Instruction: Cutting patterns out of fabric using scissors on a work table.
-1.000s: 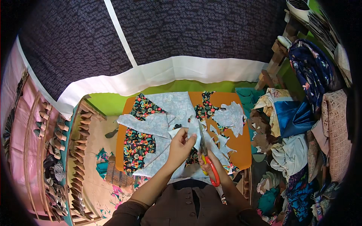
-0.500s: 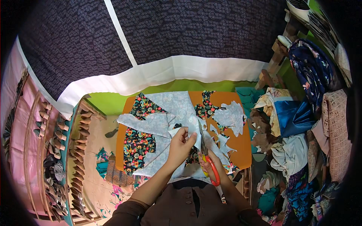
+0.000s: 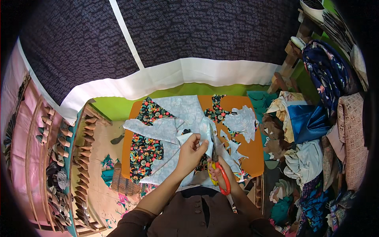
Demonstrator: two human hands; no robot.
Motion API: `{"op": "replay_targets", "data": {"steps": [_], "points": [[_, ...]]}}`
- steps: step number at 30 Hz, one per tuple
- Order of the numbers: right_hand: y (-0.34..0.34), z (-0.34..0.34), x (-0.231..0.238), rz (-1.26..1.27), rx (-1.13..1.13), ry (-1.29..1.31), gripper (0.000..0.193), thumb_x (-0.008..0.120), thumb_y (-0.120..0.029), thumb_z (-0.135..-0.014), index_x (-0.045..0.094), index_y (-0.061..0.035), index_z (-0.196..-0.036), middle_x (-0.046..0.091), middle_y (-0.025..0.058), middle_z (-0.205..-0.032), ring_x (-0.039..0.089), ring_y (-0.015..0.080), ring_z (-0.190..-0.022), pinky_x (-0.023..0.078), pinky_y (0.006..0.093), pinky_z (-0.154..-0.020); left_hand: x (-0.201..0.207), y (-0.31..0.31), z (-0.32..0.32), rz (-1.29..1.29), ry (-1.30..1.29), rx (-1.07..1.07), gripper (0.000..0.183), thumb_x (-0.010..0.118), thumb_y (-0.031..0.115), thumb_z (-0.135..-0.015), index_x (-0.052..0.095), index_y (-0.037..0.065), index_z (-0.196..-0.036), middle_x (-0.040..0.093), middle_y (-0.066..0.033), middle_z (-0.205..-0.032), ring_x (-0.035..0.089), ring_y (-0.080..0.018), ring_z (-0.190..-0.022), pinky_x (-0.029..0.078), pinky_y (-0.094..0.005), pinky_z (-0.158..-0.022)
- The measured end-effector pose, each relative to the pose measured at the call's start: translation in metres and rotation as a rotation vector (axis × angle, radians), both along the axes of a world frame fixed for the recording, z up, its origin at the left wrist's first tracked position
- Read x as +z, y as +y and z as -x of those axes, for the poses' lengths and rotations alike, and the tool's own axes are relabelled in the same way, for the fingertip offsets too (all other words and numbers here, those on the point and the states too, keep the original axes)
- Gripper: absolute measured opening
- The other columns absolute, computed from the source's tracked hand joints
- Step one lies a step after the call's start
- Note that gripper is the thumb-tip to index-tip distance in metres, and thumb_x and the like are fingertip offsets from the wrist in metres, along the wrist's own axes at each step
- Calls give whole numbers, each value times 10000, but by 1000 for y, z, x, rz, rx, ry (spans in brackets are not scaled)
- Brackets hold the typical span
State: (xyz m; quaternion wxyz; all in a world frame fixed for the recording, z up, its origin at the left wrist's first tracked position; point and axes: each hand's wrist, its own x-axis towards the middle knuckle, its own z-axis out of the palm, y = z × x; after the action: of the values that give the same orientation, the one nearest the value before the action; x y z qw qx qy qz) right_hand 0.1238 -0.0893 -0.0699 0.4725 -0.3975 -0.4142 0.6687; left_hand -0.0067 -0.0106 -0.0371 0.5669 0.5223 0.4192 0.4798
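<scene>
My left hand [image 3: 192,152] pinches a pale fabric piece [image 3: 205,133], lifted a little over the table. In my right hand [image 3: 219,170] are scissors [image 3: 224,179] with red and yellow handles, their dark blades pointing away from me along the right edge of that piece. How far the blades are apart is hard to make out. Beneath both hands spreads a large floral cloth [image 3: 146,152], black with bright flowers on one side and pale on the other, partly folded over. Cut, jagged scraps [image 3: 241,123] of the same cloth lie to the right.
An orange-brown table [image 3: 252,152] carries the cloth. Left of it stand racks with rows of shoe lasts [image 3: 83,162]. Piled fabrics [image 3: 306,158] crowd the right side. A dark patterned curtain [image 3: 205,29] hangs beyond the table. Scraps [image 3: 122,201] litter the floor at left.
The scissors and my right hand have shifted very slightly, with the blades now a bit more upright. My left hand has edged slightly to the right, still pinching the fabric.
</scene>
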Motion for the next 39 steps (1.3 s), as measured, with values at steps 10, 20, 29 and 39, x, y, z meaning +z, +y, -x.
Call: {"op": "replay_targets", "data": {"steps": [10,20,29,39], "points": [[4,-1,-7,-97,-50,-145,476,513,-494,-811,428,-31,-884,467,14,-716,441,82,-662,384,208,-587,1,-3,2,-5,34,-25,148,573,111,-823,464,11,-831,357,66,-637,312,1,-565,256,-167,-473],[2,-1,-7,-97,-102,-173,412,566,-434,-803,441,-42,-829,453,2,-666,424,81,-620,384,231,-568,-7,1,4,-15,47,-33,161,583,130,-812,467,19,-824,384,62,-628,336,-4,-557,273,-168,-475],[1,-7,0,-138,-17,-417,433,617,-382,-779,465,-27,-973,442,17,-692,436,111,-642,393,249,-596,9,12,15,52,84,-12,135,582,137,-825,543,9,-804,533,19,-672,455,-36,-596,360,-193,-534],[2,-2,-1,-228,-55,-334,549,589,-456,-775,422,-14,-1055,444,31,-768,435,117,-698,388,252,-631,-1,7,9,15,100,14,196,609,175,-803,562,0,-727,428,52,-564,342,-25,-532,278,-201,-458]]}}
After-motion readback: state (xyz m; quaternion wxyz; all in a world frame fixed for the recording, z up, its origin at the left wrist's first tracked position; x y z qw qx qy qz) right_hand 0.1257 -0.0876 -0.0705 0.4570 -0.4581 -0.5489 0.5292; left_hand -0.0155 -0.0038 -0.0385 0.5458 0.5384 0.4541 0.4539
